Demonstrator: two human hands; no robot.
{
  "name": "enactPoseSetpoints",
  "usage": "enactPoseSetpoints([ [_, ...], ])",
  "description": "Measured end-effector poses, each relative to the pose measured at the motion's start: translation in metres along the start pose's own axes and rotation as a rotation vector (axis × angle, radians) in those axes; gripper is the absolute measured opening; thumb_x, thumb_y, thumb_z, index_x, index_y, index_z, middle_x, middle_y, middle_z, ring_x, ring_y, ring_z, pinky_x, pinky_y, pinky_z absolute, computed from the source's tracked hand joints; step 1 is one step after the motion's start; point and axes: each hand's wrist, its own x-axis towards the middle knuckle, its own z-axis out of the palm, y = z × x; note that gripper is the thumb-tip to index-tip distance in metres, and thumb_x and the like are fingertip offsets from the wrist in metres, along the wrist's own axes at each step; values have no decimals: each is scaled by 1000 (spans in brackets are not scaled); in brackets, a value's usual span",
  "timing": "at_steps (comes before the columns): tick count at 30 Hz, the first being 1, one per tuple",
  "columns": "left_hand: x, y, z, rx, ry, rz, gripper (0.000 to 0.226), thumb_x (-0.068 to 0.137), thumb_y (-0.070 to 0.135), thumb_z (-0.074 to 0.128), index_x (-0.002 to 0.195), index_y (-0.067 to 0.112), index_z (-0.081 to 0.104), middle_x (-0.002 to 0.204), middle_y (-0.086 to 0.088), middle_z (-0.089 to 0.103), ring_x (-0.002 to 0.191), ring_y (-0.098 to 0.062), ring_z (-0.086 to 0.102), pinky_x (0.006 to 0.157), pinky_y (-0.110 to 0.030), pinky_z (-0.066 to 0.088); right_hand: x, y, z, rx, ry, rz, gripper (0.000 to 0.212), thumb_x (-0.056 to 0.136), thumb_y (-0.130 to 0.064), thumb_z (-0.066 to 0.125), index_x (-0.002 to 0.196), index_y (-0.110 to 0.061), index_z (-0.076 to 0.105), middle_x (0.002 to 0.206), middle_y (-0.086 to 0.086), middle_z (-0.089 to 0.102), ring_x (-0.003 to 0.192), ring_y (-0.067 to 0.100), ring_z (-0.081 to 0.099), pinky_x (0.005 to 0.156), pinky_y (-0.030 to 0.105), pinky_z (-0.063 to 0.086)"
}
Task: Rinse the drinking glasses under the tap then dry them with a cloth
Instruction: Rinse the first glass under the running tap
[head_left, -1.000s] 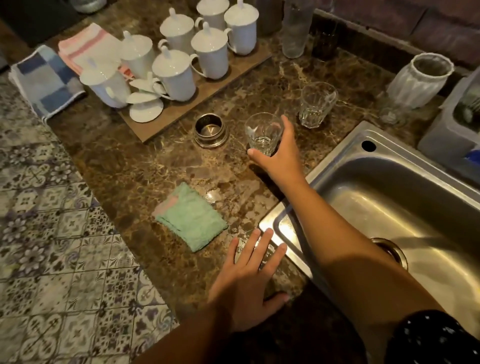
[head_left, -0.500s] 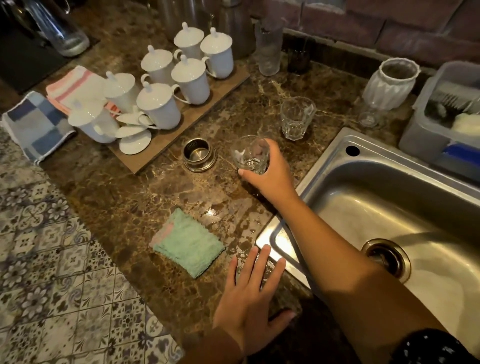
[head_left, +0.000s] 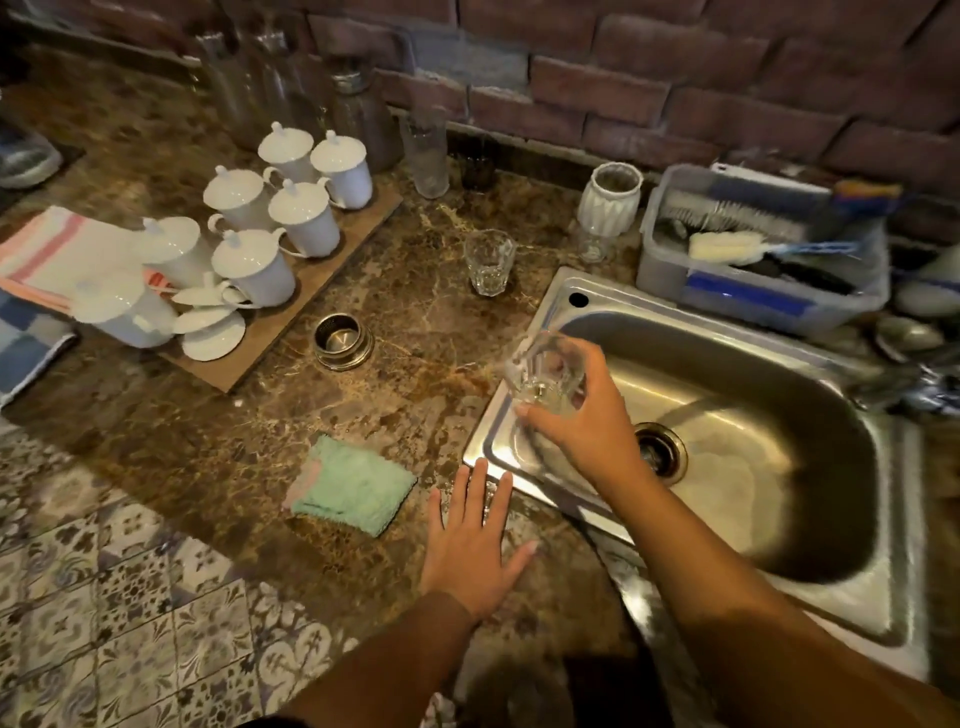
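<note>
My right hand (head_left: 592, 421) grips a clear drinking glass (head_left: 543, 371) and holds it in the air over the left rim of the steel sink (head_left: 727, 332). A second clear glass (head_left: 488, 262) stands upright on the brown marble counter (head_left: 415, 338), behind the held one. A folded green cloth (head_left: 350, 486) lies flat near the counter's front edge. My left hand (head_left: 472, 540) rests flat on the counter, fingers spread, just right of the cloth and holding nothing. The tap (head_left: 914, 387) shows only partly at the sink's right edge.
A wooden board (head_left: 332, 280) carries several white lidded cups at the left. A small steel ring cup (head_left: 343, 340) sits mid-counter. A white ribbed vase (head_left: 610, 200) and a plastic tub of brushes (head_left: 758, 260) stand behind the sink. Tall glass bottles line the brick wall.
My right hand lifted the glass off the counter and carried it right, over the sink's edge. The left hand stayed flat on the counter. The view shifted toward the sink.
</note>
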Motion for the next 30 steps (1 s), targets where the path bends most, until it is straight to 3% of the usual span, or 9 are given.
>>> enactPoseSetpoints([
  [5,5,-3,-20,-169,-70,-10,81,93,65,39,160,38,4,171,2,-7,157,-24,-3,123,-58,0,-57,-9,-36,-27,76,40,77,59,-45,86,115,-68,38,110,-47,53,103,-27,50,74,-2,44],
  [9,24,0,-62,-307,-171,-56,63,95,44,61,150,21,43,160,-8,30,143,-26,37,115,-38,35,-91,-7,-69,47,83,78,82,57,-48,87,127,-52,44,124,-21,61,115,1,60,101,32,53],
  [13,32,38,-104,-559,-194,-143,33,99,31,61,124,10,66,122,-13,67,112,-28,64,93,-32,50,-116,-7,-107,60,118,64,80,55,-47,88,123,-54,46,123,-18,62,113,2,62,99,31,53],
  [16,24,97,-124,-1102,-206,-178,20,103,27,56,103,12,69,109,-15,71,92,-25,69,83,-29,58,-129,-2,-135,58,139,62,80,56,-47,87,125,-53,46,122,-21,62,110,-4,61,89,17,53],
  [19,17,154,-127,-1591,-385,-167,41,102,46,51,119,13,69,120,-22,69,103,-37,71,95,-60,55,-136,4,-158,64,170,70,82,55,-48,86,127,-47,46,124,-19,61,113,-3,60,91,18,53],
  [21,16,184,-125,-1758,-467,-117,55,94,59,51,124,16,70,125,-22,69,109,-39,70,92,-68,53,-137,8,-172,66,178,80,83,56,-44,87,128,-45,46,127,-15,60,115,0,60,95,24,53],
  [23,18,206,-122,-1837,-528,-57,63,86,67,55,124,20,71,127,-18,70,115,-39,68,92,-68,53,-136,14,-185,76,178,96,85,58,-37,89,131,-43,46,128,-12,60,116,2,60,96,27,54],
  [26,21,225,-113,-1811,-552,30,84,74,74,70,137,20,61,135,-16,66,123,-37,64,93,-58,56,-135,24,-201,87,180,114,83,58,-41,87,129,-46,45,125,-18,61,111,-5,60,86,13,53],
  [30,33,241,-105,-1805,-605,99,78,83,61,74,144,17,53,142,-18,61,130,-37,59,96,-51,55,-130,43,-220,91,127,130,76,65,-37,86,127,-53,43,119,-30,60,111,-8,59,83,6,48],
])
